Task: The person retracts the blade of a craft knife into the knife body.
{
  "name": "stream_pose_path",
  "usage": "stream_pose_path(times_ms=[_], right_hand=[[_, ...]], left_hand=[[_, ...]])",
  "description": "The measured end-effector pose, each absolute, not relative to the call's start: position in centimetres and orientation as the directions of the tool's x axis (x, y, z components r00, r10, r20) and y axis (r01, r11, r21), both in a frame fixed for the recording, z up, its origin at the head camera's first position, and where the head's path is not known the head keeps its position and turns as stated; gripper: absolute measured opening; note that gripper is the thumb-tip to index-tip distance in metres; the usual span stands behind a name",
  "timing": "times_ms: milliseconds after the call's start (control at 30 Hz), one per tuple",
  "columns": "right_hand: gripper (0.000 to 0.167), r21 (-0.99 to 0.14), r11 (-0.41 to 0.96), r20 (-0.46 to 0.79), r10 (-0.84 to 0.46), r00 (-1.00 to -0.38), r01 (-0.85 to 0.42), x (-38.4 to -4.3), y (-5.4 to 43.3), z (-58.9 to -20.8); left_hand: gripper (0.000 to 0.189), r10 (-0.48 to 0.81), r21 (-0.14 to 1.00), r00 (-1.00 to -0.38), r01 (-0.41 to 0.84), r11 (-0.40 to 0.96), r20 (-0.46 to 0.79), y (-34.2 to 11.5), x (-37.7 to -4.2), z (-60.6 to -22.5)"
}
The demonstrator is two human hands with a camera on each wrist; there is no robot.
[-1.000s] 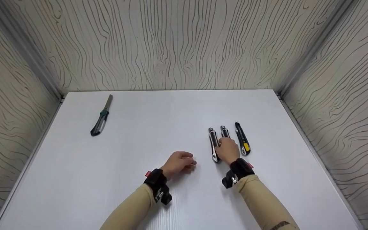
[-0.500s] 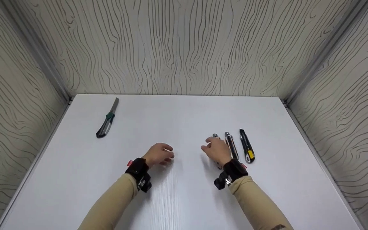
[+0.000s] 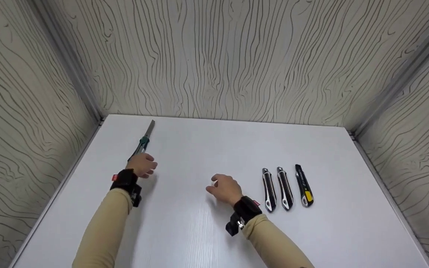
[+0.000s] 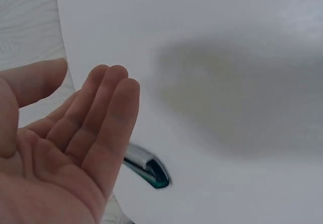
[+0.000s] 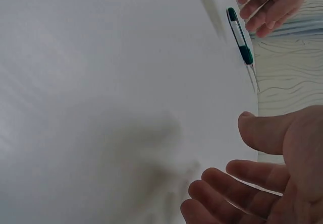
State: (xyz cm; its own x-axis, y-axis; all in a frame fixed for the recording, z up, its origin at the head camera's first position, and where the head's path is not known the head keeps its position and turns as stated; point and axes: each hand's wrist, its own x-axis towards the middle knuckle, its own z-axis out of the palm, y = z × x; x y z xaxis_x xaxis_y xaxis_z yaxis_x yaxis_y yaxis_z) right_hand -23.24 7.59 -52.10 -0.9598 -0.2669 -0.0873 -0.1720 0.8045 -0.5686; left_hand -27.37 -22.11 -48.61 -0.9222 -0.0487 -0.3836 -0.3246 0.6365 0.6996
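Observation:
A green utility knife [image 3: 144, 141] with its blade out lies at the back left of the white table. My left hand [image 3: 142, 165] hovers over its handle end, hiding part of it, with relaxed fingers and nothing held. In the left wrist view the tail of the utility knife [image 4: 151, 168] shows beyond the fingers [image 4: 112, 128]. Over the middle of the table, my right hand [image 3: 226, 188] is raised with loosely bent fingers and holds nothing. To its right lie two silver-and-black utility knives [image 3: 269, 190] side by side, then a black utility knife with a yellow slider [image 3: 304, 186].
The white table [image 3: 207, 149] is enclosed by wood-grain patterned walls [image 3: 214, 59] at the back and both sides. The three knives on the right lie roughly parallel, with small gaps between them.
My right hand has left the silver-and-black knives and moved left, empty. My left hand has moved left and away, over to the green knife. The head view has shifted.

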Motion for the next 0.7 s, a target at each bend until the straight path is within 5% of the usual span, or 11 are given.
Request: stream_pose_path(times_ms=[400, 700], right_hand=[[0.039, -0.610, 0.771, -0.117, -0.317, -0.941, -0.184, -23.0, 4.4, -52.2], [0.040, -0.606, 0.770, -0.131, -0.346, -0.929, -0.202, -23.2, 3.3, -52.2]], left_hand=[[0.015, -0.240, 0.464, -0.924, -0.361, 0.809, -0.299, -27.3, -28.8, -48.6], [0.033, -0.269, 0.427, -0.884, -0.428, 0.797, -0.383, -28.9, -30.6, -51.1]])
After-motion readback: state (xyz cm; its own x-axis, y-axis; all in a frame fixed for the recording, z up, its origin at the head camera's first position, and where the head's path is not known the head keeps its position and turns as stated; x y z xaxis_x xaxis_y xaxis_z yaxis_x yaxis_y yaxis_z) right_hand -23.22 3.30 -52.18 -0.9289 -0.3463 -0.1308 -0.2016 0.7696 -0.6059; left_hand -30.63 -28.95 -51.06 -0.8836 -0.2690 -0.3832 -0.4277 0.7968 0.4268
